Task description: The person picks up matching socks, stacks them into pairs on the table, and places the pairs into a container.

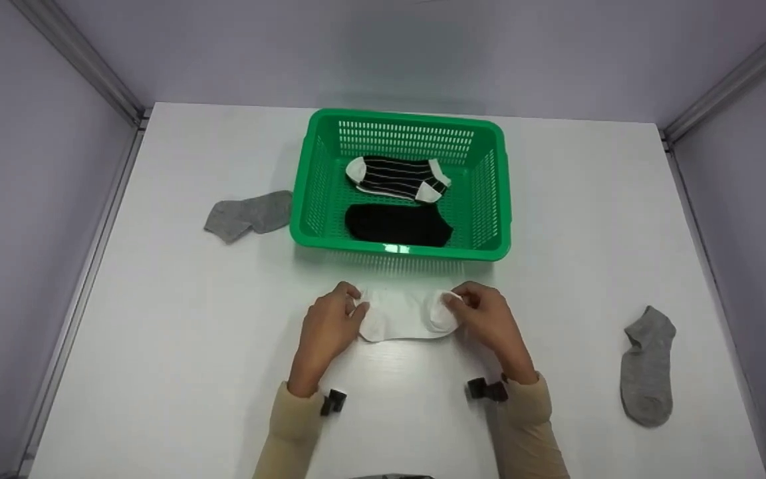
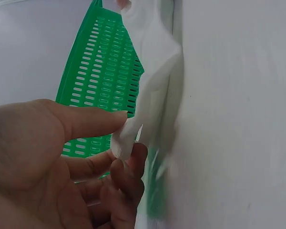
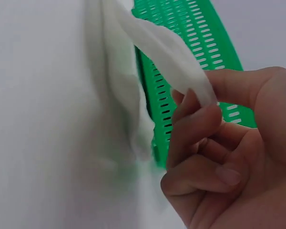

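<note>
A white sock (image 1: 404, 317) is stretched sideways between both hands, just in front of the green basket (image 1: 399, 251). My left hand (image 1: 331, 320) pinches its left end between thumb and fingers. At the opposite end, my right hand (image 1: 489, 318) grips the sock the same way. In the left wrist view the white fabric (image 2: 150, 62) hangs from the pinch, close over the table. The right wrist view shows a raised strip of the sock (image 3: 169, 55) held between thumb and bent fingers, with a lower fold drooping beside it.
Inside the basket lie a black striped sock (image 1: 396, 178) with white toe and heel, and a plain black sock (image 1: 396, 225). One grey sock (image 1: 250, 214) lies against the basket's left side. Another grey sock (image 1: 649, 369) lies at the table's right. Walls enclose the white table (image 1: 177, 372).
</note>
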Demonstrator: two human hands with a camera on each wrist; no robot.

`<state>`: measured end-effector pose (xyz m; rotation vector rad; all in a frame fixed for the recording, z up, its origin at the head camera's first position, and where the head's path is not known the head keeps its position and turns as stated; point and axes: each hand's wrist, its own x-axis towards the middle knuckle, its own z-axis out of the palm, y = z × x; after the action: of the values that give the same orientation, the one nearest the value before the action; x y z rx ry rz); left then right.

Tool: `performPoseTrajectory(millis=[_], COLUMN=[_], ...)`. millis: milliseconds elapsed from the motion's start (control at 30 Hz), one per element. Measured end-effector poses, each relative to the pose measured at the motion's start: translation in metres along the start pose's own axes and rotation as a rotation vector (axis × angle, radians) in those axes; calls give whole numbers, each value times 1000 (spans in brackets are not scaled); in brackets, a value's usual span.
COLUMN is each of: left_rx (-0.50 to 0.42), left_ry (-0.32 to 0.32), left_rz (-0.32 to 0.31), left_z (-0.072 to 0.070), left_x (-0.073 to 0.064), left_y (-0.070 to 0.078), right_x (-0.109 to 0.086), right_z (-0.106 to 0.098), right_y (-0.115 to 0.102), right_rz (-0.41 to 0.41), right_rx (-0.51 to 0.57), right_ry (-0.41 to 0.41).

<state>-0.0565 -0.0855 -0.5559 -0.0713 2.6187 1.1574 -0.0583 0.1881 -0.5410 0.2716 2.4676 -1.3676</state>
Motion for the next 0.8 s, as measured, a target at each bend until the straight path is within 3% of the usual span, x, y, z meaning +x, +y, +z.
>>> performPoseTrajectory(millis=[167,267,433,567,667,733,800], left_rx=[-22,-18,-2,72,79,15,-77], left_ry=[37,38,29,92,122,82,1], left_rz=[1,10,-3,4,54,119,193], left_z=[-3,-1,2,3,1,-1,-2], left_x=[0,2,3,0,-4,-8,-14], left_y=[2,2,0,3,9,13,18], right_x=[-4,-4,-2,-1,-3,-6,-10], right_z=[1,5,15,26,28,28,27], right_y=[-15,-21,-17,-11,-15,-21,-29], right_rz=[4,-20,-58,-80,-107,-120,-132], right_rx=[174,224,132,18,34,98,169], right_ry=[-20,-15,34,61,61,55,46])
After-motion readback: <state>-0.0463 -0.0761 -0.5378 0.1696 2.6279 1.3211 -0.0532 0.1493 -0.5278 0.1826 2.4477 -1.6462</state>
